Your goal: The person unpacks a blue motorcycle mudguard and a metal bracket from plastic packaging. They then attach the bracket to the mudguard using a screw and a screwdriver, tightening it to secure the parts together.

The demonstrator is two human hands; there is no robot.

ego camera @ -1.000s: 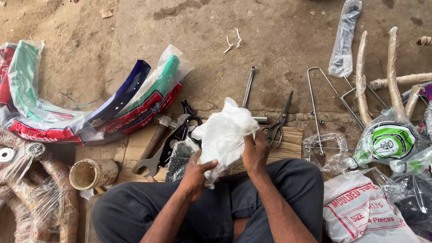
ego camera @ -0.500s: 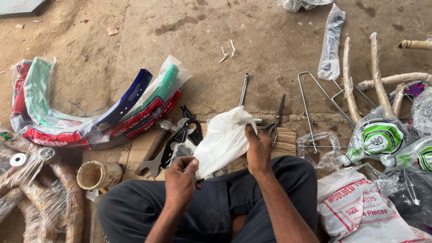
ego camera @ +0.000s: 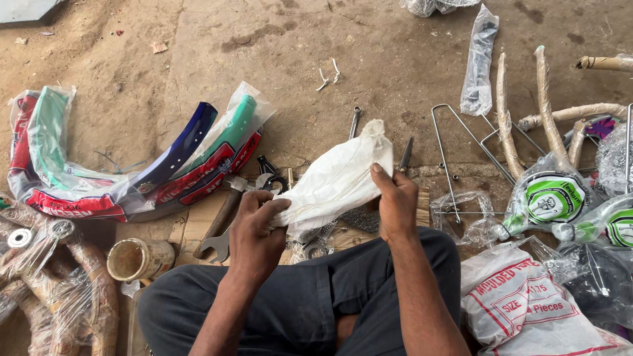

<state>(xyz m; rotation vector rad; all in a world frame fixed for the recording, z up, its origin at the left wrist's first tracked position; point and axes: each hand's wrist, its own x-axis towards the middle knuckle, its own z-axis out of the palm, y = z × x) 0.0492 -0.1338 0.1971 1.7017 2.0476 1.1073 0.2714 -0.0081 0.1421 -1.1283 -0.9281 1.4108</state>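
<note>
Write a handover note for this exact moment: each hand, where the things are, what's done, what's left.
Left hand: grips the lower end of the white plastic bag.
Right hand: pinches the bag's upper side, thumb on top.
Bag: held above the lap, contents not visible.
Nearby on the ground: open-end spanner, hammer, wrapped mudguards, small tin.
Done: bag is picked up.
Left: bag not yet opened or emptied, as far as can be seen.

The white plastic bag (ego camera: 339, 178) hides whatever is inside it. It also covers part of the scissors (ego camera: 404, 155) and the wrench (ego camera: 355, 122). The printed sack (ego camera: 527, 310) is cut off at the bottom edge. The small bits (ego camera: 328, 74) on the ground are too tiny to tell.
</note>
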